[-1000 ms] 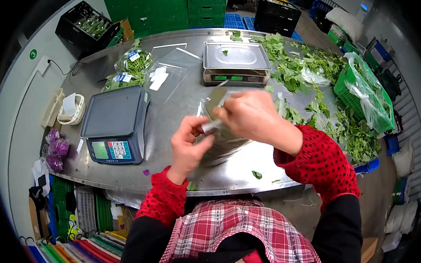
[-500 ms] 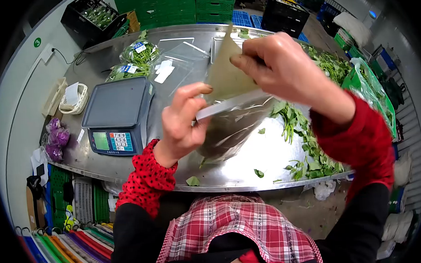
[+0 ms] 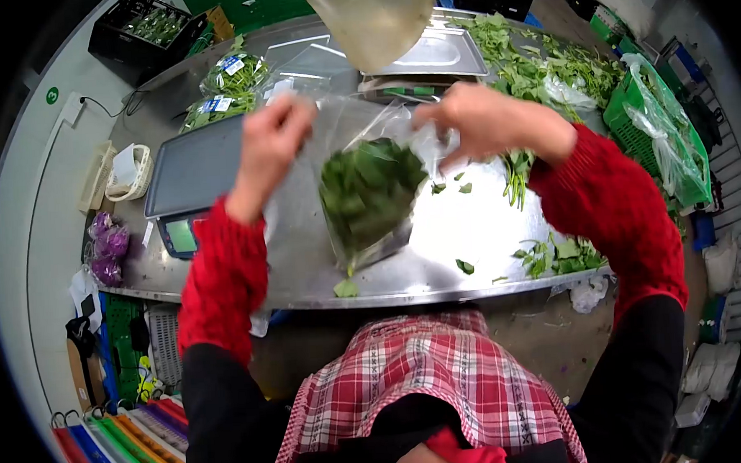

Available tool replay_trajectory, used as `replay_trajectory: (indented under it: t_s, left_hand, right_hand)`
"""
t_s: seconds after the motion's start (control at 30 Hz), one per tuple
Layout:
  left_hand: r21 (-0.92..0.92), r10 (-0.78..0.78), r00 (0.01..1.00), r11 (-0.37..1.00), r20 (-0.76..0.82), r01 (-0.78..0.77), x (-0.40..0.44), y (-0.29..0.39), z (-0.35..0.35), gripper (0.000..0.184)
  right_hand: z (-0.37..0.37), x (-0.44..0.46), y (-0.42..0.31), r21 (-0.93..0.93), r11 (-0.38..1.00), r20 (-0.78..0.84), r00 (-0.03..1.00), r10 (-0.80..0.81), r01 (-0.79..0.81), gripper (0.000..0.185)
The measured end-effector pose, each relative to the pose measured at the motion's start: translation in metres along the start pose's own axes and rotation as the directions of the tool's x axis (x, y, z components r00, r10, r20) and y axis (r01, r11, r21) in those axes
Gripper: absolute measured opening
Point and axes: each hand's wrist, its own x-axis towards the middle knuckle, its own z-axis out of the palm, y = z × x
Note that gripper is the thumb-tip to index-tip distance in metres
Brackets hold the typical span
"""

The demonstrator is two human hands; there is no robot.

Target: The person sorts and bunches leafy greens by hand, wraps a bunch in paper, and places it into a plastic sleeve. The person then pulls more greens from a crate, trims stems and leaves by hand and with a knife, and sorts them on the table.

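A steel table [image 3: 306, 273], bright with glare at its middle, carries a grey scale [image 3: 195, 165] at left and a tray scale [image 3: 441, 56] at the far side. Behind the grey scale sit 2 labelled packs [image 3: 232, 75] of greens — flat clear bags [image 3: 315, 54] lie just beside them. Loose stems [image 3: 538, 63] spread over the right side, crumpled film [image 3: 569, 95] among them. A purple bundle [image 3: 109, 249] rests at the left end. Near the front edge lie 2 single leaves [image 3: 465, 267] and, farther right, sprigs [image 3: 564, 255]. Whether the central bag [image 3: 372, 189] touches the steel — impossible to tell.
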Motion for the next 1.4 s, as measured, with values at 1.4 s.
replay_trajectory:
  t_s: [1.4]
  left_hand:
    - [0.570, 0.243, 0.959, 0.772, 0.146, -0.282, -0.377, 0.016, 0.099, 0.040]
  right_hand:
    - [0.300, -0.446, -0.144, 0.070, 0.924, 0.839, 0.523, 0.149, -0.376, 0.051]
